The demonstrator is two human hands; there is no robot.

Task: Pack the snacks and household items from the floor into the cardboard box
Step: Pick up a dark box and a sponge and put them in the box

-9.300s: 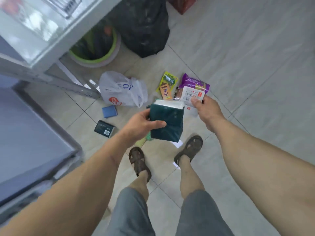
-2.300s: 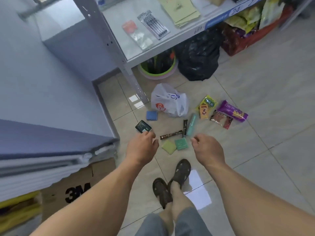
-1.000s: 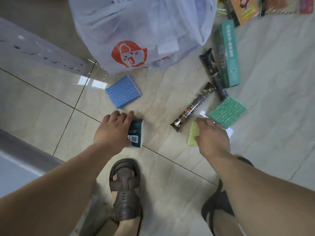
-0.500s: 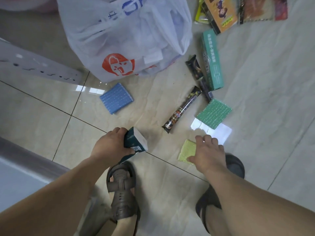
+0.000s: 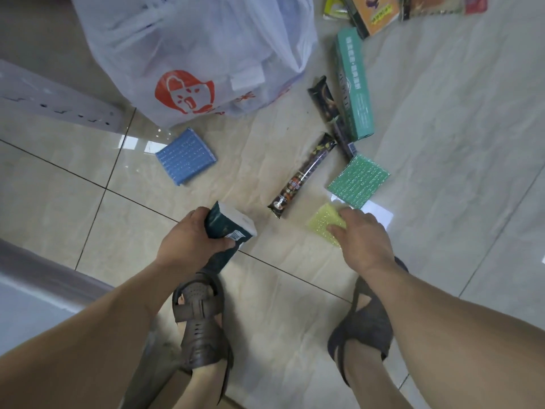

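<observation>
— Two hands over a glossy beige tiled floor [image 5: 73, 184] with dark grout lines; what else is around?

— I see a perforated pale metal shelf leg [image 5: 59, 104] at the upper left and a white plastic shopping bag with a red face print [image 5: 191, 54] just behind the items.

— What changed from half a second back?

— My left hand [image 5: 188, 243] has lifted the dark green paper-wrapped pack with white ends [image 5: 228, 228] a little higher; fingers and thumb are curled round it. My right hand [image 5: 362, 240] has shifted onto the yellow-green square scouring pad [image 5: 323, 221], and I cannot tell whether it is pressing or pinching it.

— And the rest of the goods?

— On the floor: a blue square scouring pad [image 5: 185, 156] near the bag, a long dark brown snack stick wrapper [image 5: 303, 175], a green square scouring pad [image 5: 358, 181] just beside the yellow-green one, and a long teal cardboard carton [image 5: 354, 84] with a black wrapped bar [image 5: 324, 98] against it. Colourful snack packets [image 5: 377, 13] sit at the top edge.

— Room to move?

— Bare tile opens to the right. Both brown sandals [image 5: 200, 320] stand just below the hands.
</observation>
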